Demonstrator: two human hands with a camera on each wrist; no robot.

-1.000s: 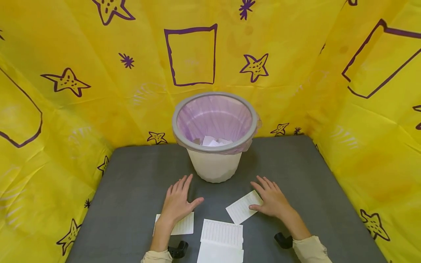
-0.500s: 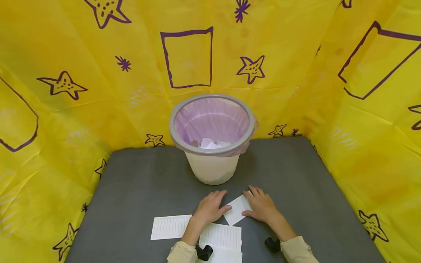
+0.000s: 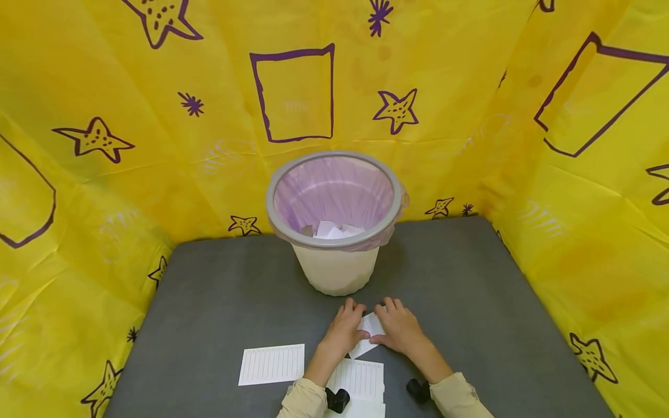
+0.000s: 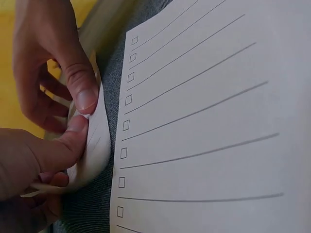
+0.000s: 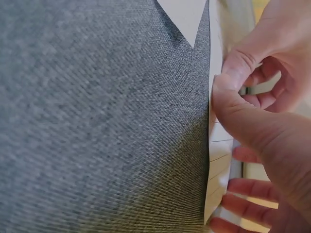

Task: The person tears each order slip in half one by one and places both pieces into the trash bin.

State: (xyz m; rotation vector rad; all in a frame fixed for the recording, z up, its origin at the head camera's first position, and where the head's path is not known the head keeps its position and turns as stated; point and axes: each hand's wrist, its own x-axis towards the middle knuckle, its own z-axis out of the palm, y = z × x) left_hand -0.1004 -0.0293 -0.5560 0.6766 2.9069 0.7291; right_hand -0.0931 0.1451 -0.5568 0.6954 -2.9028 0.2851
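Observation:
Both hands meet over one small lined paper sheet (image 3: pixel 371 325) in front of the bin. My left hand (image 3: pixel 342 331) pinches its left part, and my right hand (image 3: pixel 399 330) pinches the right part. Seen from the left wrist, the thumbs almost touch tip to tip on the bent sheet (image 4: pixel 100 138), fingers curled behind it. The right wrist view shows the sheet (image 5: pixel 220 150) nearly edge-on, its ruled lines visible below the thumbs. Beneath my left wrist lies a lined checklist sheet (image 3: pixel 360 377), partly covered by the forearm, overlapping a blank white sheet (image 3: pixel 366 409).
A white waste bin (image 3: pixel 337 270) with a grey rim and purple liner stands behind the hands, holding paper pieces (image 3: pixel 334 230). Another lined sheet (image 3: pixel 272 364) lies on the grey table (image 3: pixel 219 302) at left. Yellow patterned cloth (image 3: pixel 209 174) surrounds the table on several sides.
My left hand has moved right, off the left sheet and over to the tilted one. My right hand has shifted slightly left. Both now grip that sheet, which has bent between them.

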